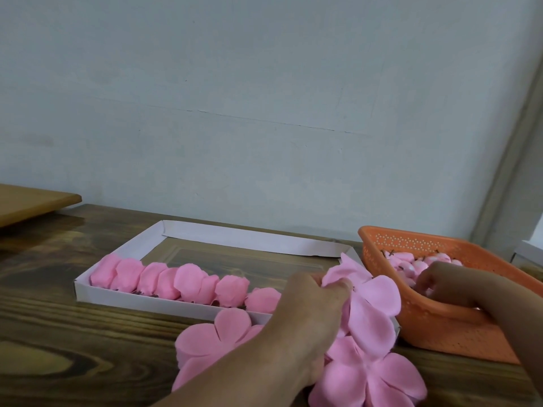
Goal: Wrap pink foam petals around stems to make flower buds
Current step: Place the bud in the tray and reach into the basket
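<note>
Inspector: Which step is in hand?

Assessor: Judged to be pickup. The left hand (311,306) pinches a petal sheet (373,312) at the top of the loose pink stack (361,374) on the table's (58,333) near edge. The right hand (449,282) reaches into the orange basket (440,327) at the right edge, fingers curled among the stemmed cores (417,267); I cannot tell whether it holds one.

Inspector: The next move?

Assessor: Probably a core lifted clear, its stem brought to the sheet's centre, then the lobes folded round.

Inspector: Orientation?

Assessor: The pinched sheet hangs tilted, lobes fanning rightward and down; being round, it shows no clear long axis. Finished buds (188,282) lie in a row along the white tray's (141,298) near wall, their stems apparently toward that wall.
</note>
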A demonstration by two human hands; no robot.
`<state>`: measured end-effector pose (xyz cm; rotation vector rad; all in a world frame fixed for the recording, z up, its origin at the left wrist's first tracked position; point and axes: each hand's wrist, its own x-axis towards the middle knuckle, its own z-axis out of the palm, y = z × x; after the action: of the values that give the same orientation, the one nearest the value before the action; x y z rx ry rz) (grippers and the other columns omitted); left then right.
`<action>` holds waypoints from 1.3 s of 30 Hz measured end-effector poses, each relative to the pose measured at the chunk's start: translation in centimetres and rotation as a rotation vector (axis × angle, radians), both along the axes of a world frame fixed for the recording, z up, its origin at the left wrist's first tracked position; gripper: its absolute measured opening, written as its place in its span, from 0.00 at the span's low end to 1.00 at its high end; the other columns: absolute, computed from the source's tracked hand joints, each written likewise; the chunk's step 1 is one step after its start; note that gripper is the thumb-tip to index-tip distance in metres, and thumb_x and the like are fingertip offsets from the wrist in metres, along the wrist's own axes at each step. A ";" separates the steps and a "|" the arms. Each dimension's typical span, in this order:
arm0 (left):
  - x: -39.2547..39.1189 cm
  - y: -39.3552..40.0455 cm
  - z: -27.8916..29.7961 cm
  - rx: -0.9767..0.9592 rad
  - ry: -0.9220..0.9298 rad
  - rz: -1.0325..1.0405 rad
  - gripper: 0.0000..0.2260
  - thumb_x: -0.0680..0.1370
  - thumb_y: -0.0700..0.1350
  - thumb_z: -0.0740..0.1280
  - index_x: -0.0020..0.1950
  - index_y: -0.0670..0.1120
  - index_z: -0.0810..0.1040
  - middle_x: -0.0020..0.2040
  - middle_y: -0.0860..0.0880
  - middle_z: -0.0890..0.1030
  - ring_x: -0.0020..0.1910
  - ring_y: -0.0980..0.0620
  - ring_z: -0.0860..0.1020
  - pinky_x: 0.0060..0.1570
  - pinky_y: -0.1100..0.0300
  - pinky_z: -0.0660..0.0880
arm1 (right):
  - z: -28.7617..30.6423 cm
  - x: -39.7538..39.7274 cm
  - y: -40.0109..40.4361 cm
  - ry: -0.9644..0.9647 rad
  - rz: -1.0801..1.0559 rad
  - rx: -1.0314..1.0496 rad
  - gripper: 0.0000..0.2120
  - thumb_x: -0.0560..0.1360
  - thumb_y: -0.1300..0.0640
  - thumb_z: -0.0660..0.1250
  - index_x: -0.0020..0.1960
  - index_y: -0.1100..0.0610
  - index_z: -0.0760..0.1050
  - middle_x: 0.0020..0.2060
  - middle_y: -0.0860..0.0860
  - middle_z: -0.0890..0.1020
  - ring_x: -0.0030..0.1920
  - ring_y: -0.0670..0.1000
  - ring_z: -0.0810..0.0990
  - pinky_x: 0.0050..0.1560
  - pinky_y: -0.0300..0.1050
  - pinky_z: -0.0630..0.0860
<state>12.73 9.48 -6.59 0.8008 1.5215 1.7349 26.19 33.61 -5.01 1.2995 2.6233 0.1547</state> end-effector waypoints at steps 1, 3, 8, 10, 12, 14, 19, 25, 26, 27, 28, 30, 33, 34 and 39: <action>0.0 0.0 0.0 -0.001 -0.001 -0.005 0.10 0.77 0.44 0.64 0.38 0.51 0.80 0.33 0.52 0.77 0.32 0.54 0.75 0.37 0.62 0.71 | 0.0 0.0 0.0 -0.001 0.004 0.002 0.10 0.73 0.48 0.63 0.37 0.34 0.73 0.58 0.49 0.70 0.59 0.54 0.67 0.63 0.49 0.67; 0.0 0.0 0.0 -0.007 -0.002 -0.016 0.10 0.77 0.45 0.64 0.37 0.51 0.79 0.34 0.51 0.78 0.34 0.53 0.75 0.38 0.61 0.71 | 0.0 -0.2 0.2 0.008 0.015 0.005 0.09 0.74 0.50 0.62 0.39 0.36 0.74 0.57 0.49 0.71 0.58 0.52 0.68 0.62 0.48 0.68; -0.1 0.0 0.0 -0.015 0.013 0.011 0.11 0.77 0.45 0.65 0.34 0.50 0.78 0.32 0.51 0.77 0.32 0.52 0.74 0.34 0.63 0.70 | 0.0 -0.3 0.3 0.002 0.018 -0.011 0.11 0.75 0.51 0.62 0.39 0.36 0.72 0.54 0.48 0.71 0.56 0.51 0.69 0.60 0.46 0.69; -0.1 0.0 0.0 -0.012 0.023 0.014 0.10 0.77 0.45 0.65 0.36 0.51 0.78 0.33 0.50 0.77 0.32 0.51 0.74 0.35 0.62 0.70 | 0.0 -0.3 0.3 -0.002 0.021 -0.032 0.09 0.75 0.52 0.63 0.43 0.37 0.74 0.55 0.49 0.71 0.55 0.50 0.70 0.59 0.44 0.70; 0.0 0.0 -0.1 -0.001 0.024 -0.004 0.08 0.77 0.45 0.64 0.38 0.51 0.78 0.35 0.49 0.77 0.34 0.50 0.75 0.37 0.61 0.70 | 0.0 -0.2 0.4 -0.012 0.024 -0.040 0.09 0.75 0.53 0.63 0.48 0.39 0.77 0.55 0.49 0.71 0.55 0.50 0.71 0.59 0.44 0.70; 0.0 0.0 -0.1 0.003 0.026 -0.011 0.10 0.77 0.44 0.64 0.37 0.52 0.78 0.35 0.49 0.77 0.34 0.51 0.75 0.37 0.61 0.70 | 0.0 -0.2 0.4 -0.011 0.027 -0.042 0.10 0.75 0.53 0.63 0.49 0.39 0.78 0.56 0.49 0.72 0.55 0.50 0.71 0.59 0.44 0.71; -0.1 0.2 -0.4 0.009 0.016 -0.018 0.11 0.77 0.44 0.64 0.35 0.52 0.78 0.36 0.49 0.78 0.35 0.51 0.74 0.38 0.60 0.70 | 0.1 -0.2 0.2 -0.015 0.022 -0.058 0.12 0.76 0.55 0.62 0.47 0.38 0.76 0.56 0.48 0.73 0.54 0.49 0.71 0.58 0.42 0.70; -0.1 0.4 -0.6 0.007 0.009 -0.036 0.11 0.77 0.44 0.64 0.34 0.51 0.78 0.36 0.47 0.78 0.36 0.49 0.75 0.40 0.58 0.70 | 0.1 -0.2 0.2 -0.007 -0.001 -0.050 0.11 0.75 0.55 0.62 0.43 0.38 0.74 0.55 0.49 0.71 0.55 0.51 0.71 0.59 0.45 0.71; -0.1 0.4 -0.6 0.005 0.007 -0.034 0.11 0.77 0.44 0.64 0.34 0.52 0.79 0.36 0.47 0.78 0.36 0.49 0.75 0.40 0.58 0.70 | 0.1 -0.2 0.1 -0.005 -0.006 -0.052 0.11 0.75 0.55 0.62 0.43 0.37 0.75 0.55 0.49 0.71 0.55 0.51 0.71 0.60 0.46 0.71; -0.2 0.4 -0.6 0.000 0.008 -0.032 0.11 0.76 0.44 0.64 0.34 0.51 0.79 0.37 0.47 0.79 0.36 0.49 0.75 0.40 0.58 0.71 | 0.1 -0.2 0.1 -0.003 -0.008 -0.052 0.11 0.75 0.54 0.62 0.42 0.37 0.75 0.56 0.49 0.71 0.55 0.51 0.70 0.60 0.46 0.71; -0.3 0.4 -0.6 -0.012 0.016 -0.028 0.10 0.76 0.43 0.64 0.35 0.50 0.79 0.37 0.47 0.79 0.36 0.49 0.76 0.40 0.58 0.71 | 0.1 -0.2 0.0 -0.002 -0.010 -0.052 0.11 0.74 0.54 0.62 0.42 0.37 0.75 0.56 0.49 0.71 0.55 0.51 0.70 0.60 0.47 0.71; -0.3 0.4 -0.8 -0.067 0.043 -0.043 0.06 0.75 0.42 0.64 0.41 0.45 0.80 0.40 0.44 0.82 0.37 0.48 0.77 0.39 0.59 0.72 | 0.2 -0.2 -0.1 0.003 -0.017 -0.048 0.11 0.74 0.54 0.63 0.41 0.37 0.75 0.56 0.49 0.71 0.56 0.51 0.69 0.61 0.48 0.70; -0.4 0.2 -1.2 -0.179 0.125 -0.171 0.05 0.73 0.39 0.65 0.45 0.43 0.80 0.35 0.45 0.81 0.34 0.48 0.78 0.36 0.59 0.74 | 0.1 -0.2 -0.1 0.010 -0.024 -0.053 0.10 0.74 0.54 0.62 0.42 0.38 0.75 0.55 0.49 0.70 0.55 0.51 0.69 0.60 0.46 0.70; -0.5 0.2 -1.4 -0.218 0.209 -0.210 0.05 0.73 0.39 0.64 0.45 0.42 0.80 0.36 0.46 0.81 0.36 0.47 0.79 0.39 0.56 0.76 | 0.1 -0.2 -0.1 0.017 -0.027 -0.057 0.10 0.75 0.54 0.62 0.43 0.38 0.76 0.55 0.49 0.70 0.55 0.51 0.69 0.59 0.46 0.70; -0.6 0.3 -1.6 -0.285 0.734 -0.181 0.06 0.74 0.37 0.62 0.46 0.41 0.78 0.45 0.43 0.82 0.46 0.43 0.81 0.45 0.53 0.77 | 0.4 -0.2 -0.4 0.025 -0.046 -0.048 0.10 0.75 0.52 0.63 0.51 0.41 0.80 0.57 0.50 0.72 0.56 0.51 0.70 0.60 0.45 0.71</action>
<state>12.17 9.74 -8.19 1.4629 2.0211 1.0929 26.03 33.22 -4.63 1.3534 2.5983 0.0676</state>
